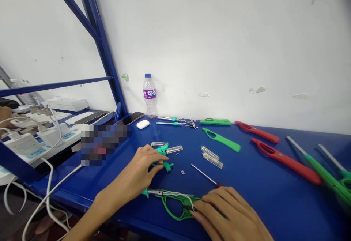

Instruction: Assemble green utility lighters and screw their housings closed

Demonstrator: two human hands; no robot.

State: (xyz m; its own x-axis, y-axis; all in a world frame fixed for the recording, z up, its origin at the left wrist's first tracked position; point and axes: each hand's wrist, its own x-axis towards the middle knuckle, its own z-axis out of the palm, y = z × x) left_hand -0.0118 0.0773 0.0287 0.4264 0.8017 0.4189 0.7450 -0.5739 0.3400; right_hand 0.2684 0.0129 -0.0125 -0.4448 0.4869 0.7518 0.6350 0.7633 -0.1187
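My left hand pinches a small teal plastic trigger between thumb and forefinger, low over the blue table. Just behind it lie another teal trigger and a clear plastic fuel tank. My right hand is closed on the handle end of an open green lighter housing near the front edge. White wires and a metal rod lie along that housing; my fingers cover its right end. Beyond my right hand rests a screwdriver, its red handle mostly hidden.
Clear tanks, green shells and red shells lie across the table. Wired metal rods, an earphone case and a bottle stand or lie along the back. Blue frame posts, cables and power strips are left.
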